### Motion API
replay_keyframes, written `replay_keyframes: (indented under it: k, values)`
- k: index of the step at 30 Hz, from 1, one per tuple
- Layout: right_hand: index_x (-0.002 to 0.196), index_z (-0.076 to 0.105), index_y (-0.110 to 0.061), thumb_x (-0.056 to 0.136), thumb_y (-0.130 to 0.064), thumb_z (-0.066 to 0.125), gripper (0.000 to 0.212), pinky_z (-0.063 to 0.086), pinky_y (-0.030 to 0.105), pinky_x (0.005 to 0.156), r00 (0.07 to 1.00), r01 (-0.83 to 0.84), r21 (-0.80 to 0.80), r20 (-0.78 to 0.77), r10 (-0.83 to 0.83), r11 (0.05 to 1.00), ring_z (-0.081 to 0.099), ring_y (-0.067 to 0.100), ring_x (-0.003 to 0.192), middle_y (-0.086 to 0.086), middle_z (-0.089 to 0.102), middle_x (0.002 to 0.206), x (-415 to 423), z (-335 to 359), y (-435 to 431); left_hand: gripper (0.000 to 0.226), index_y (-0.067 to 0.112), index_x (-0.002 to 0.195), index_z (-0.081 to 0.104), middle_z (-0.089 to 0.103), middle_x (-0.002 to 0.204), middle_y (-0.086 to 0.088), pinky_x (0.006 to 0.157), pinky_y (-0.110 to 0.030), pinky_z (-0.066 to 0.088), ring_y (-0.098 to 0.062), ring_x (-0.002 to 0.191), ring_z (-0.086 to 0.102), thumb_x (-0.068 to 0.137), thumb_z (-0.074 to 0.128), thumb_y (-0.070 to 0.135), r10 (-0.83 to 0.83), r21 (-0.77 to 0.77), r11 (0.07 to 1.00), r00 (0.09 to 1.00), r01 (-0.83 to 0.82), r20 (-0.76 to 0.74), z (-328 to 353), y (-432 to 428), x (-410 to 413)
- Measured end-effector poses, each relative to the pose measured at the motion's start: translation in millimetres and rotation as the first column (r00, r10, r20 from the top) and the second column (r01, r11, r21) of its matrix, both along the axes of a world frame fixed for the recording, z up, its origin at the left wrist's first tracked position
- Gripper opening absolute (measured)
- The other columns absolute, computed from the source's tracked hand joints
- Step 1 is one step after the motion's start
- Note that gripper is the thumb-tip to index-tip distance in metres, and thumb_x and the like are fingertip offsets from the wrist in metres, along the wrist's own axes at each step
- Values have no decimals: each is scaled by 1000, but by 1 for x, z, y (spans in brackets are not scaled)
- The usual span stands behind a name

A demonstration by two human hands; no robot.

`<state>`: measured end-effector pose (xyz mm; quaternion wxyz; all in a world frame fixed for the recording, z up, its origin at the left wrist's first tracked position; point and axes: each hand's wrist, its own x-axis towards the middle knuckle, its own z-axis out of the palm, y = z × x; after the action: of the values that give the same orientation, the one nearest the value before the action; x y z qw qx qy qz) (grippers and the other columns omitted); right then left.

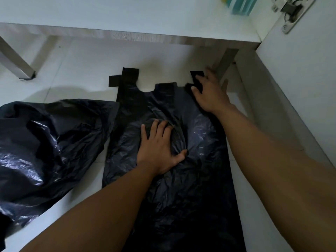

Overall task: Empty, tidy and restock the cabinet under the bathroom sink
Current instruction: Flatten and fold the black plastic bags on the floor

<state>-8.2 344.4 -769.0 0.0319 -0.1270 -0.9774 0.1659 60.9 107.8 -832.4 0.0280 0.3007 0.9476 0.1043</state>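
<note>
Flat black bag (pixel 190 179): is lying spread out on the white tiled floor (pixel 81 66), directly in front of the cabinet, with its two handles pointing toward the cabinet.
Left hand (pixel 160 148): is pressing palm-down on the middle of the flat black bag, fingers spread and nearly straight, thumb out to the side; the plastic is wrinkling under it.
Right hand (pixel 211 93): is reaching to the bag's far right corner, fingers stretched out and resting on the right handle (pixel 197 75); the hand is blurring, so any pinch on the strip cannot be told.
Hand spacing: the two hands are working well apart, both in contact with the same bag.
Left handle (pixel 129 77): is lying flat on the tile, its tip folding sideways, untouched.
Crumpled black bag (pixel 45 142): is sitting loose and puffed on the floor to the left, its edge touching the flat bag.
Cabinet floor panel (pixel 127 15): is spanning the top of the view, standing on a left leg (pixel 16 64) and a right leg (pixel 227 62).
Cabinet door (pixel 300 79): is standing open on the right, carrying a metal hinge (pixel 291 11).
Teal packs (pixel 241 6): are sitting inside the cabinet near the hinge, partly cut off by the frame.
</note>
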Motion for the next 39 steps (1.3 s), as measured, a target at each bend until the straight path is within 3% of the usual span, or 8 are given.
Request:
replay_keyframes:
  k: [4,7,10,16,25,32,35,39]
  values:
    - [129,59,-18,98,-42,47,40,30,50,106,948,107,41,-305,-89,993,41,29,129,8,48,140,28,-3,-14,97,25,149,29,22,160,0,119,-62,-1,-23,152,5,77,25,91,5,10,1000,1000,-5,14,0,0,-1]
    - [112,66,-23,99,-48,42,37,30,43,91,991,-3,145,-130,22,989,48,27,114,4,58,118,47,-24,-34,98,25,148,30,22,159,0,119,-62,-1,-23,152,5,76,25,91,0,9,1000,1000,0,8,0,-1,0]
    - [133,55,-25,100,-56,35,50,27,47,101,999,-33,103,40,29,994,42,25,128,2,52,136,58,-43,-34,99,24,148,30,23,159,-1,119,-62,0,-23,152,5,76,26,91,5,8,1000,1000,-5,0,0,0,1]
    - [115,60,-19,102,-36,35,33,30,45,95,990,106,98,-102,-96,990,46,27,119,6,56,124,26,-23,-12,98,24,148,30,23,159,0,119,-62,2,-23,152,5,76,29,90,6,20,1000,1000,-6,5,1,0,1]
    - [157,18,-12,104,-40,27,60,33,46,110,979,80,18,185,-82,997,30,35,141,10,28,159,-45,-21,2,99,24,148,31,24,159,0,119,-61,2,-24,153,6,75,28,91,8,22,1000,1000,-8,-12,-1,0,0]
    - [159,5,-17,101,-6,36,66,39,36,106,995,90,-42,-46,-92,995,25,25,147,4,-6,166,-67,-11,2,100,24,148,33,25,159,0,119,-61,1,-25,152,8,74,30,91,6,30,1000,1000,-6,-3,-2,1,-1]
    - [150,33,-8,101,-9,39,50,40,33,104,963,141,-118,-213,-164,983,35,26,140,13,18,161,-48,3,-10,100,24,148,32,25,158,0,119,-61,1,-25,152,9,74,29,91,7,24,1000,1000,-7,5,-3,1,-1]
    - [105,62,-12,101,-25,42,24,46,33,76,967,156,-82,-192,-170,984,60,27,98,10,64,108,21,-11,-49,100,24,148,31,26,157,0,120,-61,0,-24,152,9,74,31,91,13,28,1000,1000,-13,8,-2,1,0]
